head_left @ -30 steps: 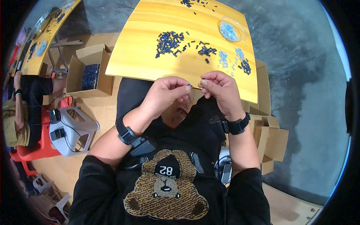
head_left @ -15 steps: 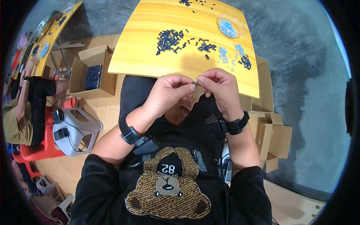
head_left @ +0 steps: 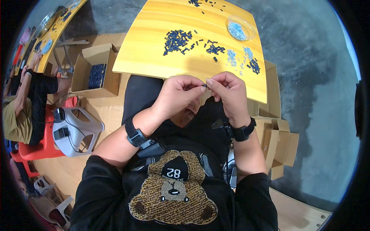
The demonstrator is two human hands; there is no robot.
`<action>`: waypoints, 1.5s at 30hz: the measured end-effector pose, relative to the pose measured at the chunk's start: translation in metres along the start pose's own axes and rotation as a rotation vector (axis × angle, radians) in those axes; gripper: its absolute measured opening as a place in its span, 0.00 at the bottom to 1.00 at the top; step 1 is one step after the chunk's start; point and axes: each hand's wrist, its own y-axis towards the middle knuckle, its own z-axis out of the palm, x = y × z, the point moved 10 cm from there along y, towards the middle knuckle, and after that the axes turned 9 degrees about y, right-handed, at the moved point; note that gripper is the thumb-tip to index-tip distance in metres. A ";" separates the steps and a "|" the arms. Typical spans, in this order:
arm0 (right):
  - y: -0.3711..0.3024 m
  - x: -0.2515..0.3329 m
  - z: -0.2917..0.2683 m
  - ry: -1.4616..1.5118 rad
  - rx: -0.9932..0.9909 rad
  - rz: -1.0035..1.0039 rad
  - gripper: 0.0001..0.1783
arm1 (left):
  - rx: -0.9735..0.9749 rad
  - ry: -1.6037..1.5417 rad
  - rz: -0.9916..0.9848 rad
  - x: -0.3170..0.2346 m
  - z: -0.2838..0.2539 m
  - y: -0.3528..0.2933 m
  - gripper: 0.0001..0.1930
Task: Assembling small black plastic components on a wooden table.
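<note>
Component (head_left: 205,86), small and dark, was found between your fingertips, in front of your body and against the near edge of the counter (head_left: 146,57) as seen from above. Your left hand (head_left: 178,94) pinched it between thumb and forefinger. Your right hand (head_left: 229,92) met it from the other side, thumb and forefinger closed on its end; whether a second piece was gripped there could not be told. Each wrist carried a dark strap (head_left: 243,133).

Beyond your hands lay a dark heap (head_left: 177,41) of short pieces, with a smaller dark group (head_left: 214,48) to its right and a single dark piece (head_left: 215,59) just below that. Further right you had a pale cluster (head_left: 231,57) of tiny parts and, beside it, a dark cluster (head_left: 254,66). A clear round dish (head_left: 250,30) holding pale blue pieces (head_left: 236,31) stood near the far right corner.

Left of the counter, an open cardboard box (head_left: 110,73) contained more dark pieces (head_left: 96,76). A white stool (head_left: 90,123) stood nearer you, and a seated co-worker (head_left: 19,119) was at far left.
</note>
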 end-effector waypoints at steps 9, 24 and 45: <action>0.001 0.008 0.002 -0.231 -0.051 -0.056 0.07 | -0.086 0.171 0.058 -0.005 -0.010 0.000 0.07; 0.007 0.001 0.018 -0.149 -0.007 0.020 0.06 | -0.302 0.340 0.222 -0.024 -0.031 -0.008 0.06; 0.005 0.013 0.027 -0.165 -0.084 -0.092 0.03 | -0.214 0.108 0.177 -0.017 -0.035 -0.008 0.06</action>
